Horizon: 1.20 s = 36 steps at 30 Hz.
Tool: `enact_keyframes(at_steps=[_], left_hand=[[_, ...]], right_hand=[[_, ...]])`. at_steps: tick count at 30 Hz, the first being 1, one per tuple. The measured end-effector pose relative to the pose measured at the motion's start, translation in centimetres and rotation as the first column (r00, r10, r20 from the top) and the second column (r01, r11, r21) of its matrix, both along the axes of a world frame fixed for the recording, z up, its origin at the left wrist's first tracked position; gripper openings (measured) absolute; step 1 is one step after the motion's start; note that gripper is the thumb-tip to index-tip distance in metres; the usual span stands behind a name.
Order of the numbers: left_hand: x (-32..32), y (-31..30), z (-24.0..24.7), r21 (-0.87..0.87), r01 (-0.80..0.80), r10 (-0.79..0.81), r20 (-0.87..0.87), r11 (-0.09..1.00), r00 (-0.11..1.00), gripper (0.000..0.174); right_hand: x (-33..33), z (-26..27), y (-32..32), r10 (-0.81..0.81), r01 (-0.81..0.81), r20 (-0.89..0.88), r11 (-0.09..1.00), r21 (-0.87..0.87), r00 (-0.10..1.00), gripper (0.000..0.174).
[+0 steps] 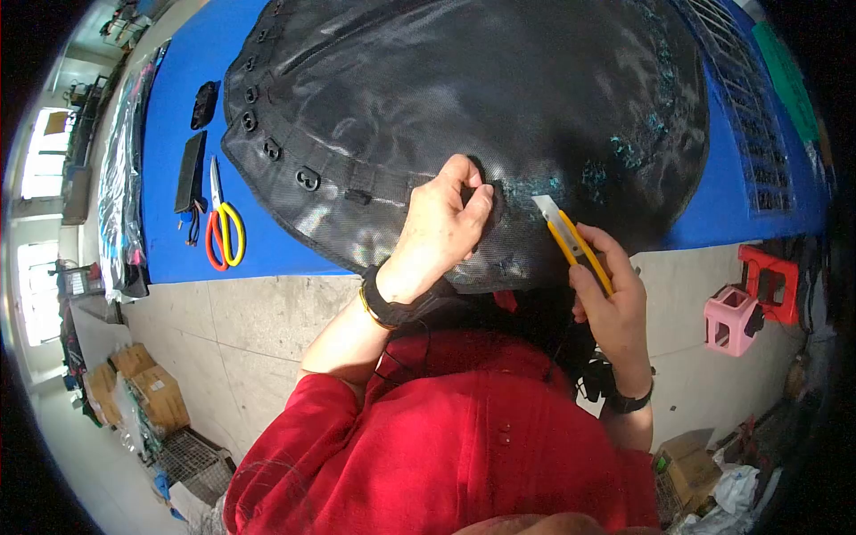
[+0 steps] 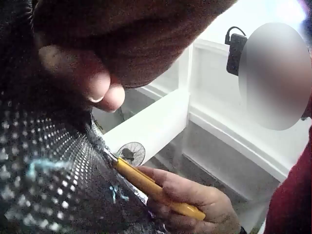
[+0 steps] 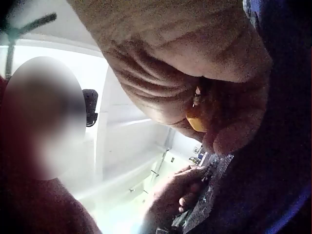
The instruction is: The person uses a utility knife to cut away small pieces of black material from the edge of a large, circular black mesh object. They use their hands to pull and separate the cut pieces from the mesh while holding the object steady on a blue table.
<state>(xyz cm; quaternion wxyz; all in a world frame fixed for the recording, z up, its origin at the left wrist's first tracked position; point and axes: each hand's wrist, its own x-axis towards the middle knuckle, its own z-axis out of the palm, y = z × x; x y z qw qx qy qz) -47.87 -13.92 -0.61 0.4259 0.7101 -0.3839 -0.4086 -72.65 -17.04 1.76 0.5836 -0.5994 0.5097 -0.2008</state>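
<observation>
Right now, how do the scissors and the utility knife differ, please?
The scissors lie on the blue table, while the utility knife is held in the right hand. The scissors have red and yellow handle loops; the utility knife, a straight yellow body. Both have metal blades.

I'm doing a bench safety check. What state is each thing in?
Yellow utility knife, blade out, held in the right hand.
Scissors with red and yellow handles, blades closed, lying on the blue table.
Large black mesh sheet, spread out, pinched by the left hand.
Teal thread tufts, scattered on the sheet.
</observation>
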Motion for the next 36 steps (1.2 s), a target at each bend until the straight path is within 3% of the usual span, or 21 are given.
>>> enact_keyframes(at_steps=[5, 6, 8, 13, 22, 28, 36], left_hand=[[0.1, 0.0, -0.3, 0.015, 0.005, -0.005, -0.012, 1.0, 1.0, 0.019], [0.2, 0.0, -0.4, 0.003, 0.009, -0.009, -0.003, 1.0, 1.0, 0.019], [0.2, 0.2, -0.8, -0.026, 0.014, -0.014, -0.017, 1.0, 1.0, 0.019], [0.2, 0.4, -1.2, -0.056, 0.017, -0.018, -0.018, 0.998, 1.0, 0.019], [0.3, 0.4, -1.0, -0.042, 0.018, -0.019, -0.009, 0.999, 1.0, 0.02], [0.3, 0.5, -1.2, -0.069, 0.025, -0.025, -0.003, 0.997, 1.0, 0.019], [0.2, 0.4, -1.4, -0.051, 0.004, -0.005, -0.024, 0.999, 1.0, 0.018]], right_hand=[[1.9, 0.7, 0.2, -0.014, 0.014, 0.038, 1.0, -0.011, 0.999, 0.043], [2.4, 1.1, -0.1, 0.032, -0.032, -0.037, 0.999, -0.003, 0.999, 0.043], [2.8, -0.9, -0.3, 0.088, -0.097, -0.05, 0.97, -0.221, 0.995, 0.045], [3.7, -2.4, -0.6, 0.149, -0.139, -0.017, 0.869, -0.475, 0.989, 0.048], [3.7, -1.4, -0.1, 0.136, -0.16, -0.085, 0.847, -0.506, 0.987, 0.046], [3.2, -2.2, -0.3, 0.162, -0.199, -0.116, 0.762, -0.616, 0.98, 0.048], [2.0, 0.4, 0.2, 0.19, -0.277, -0.212, 0.794, -0.542, 0.959, 0.044]])
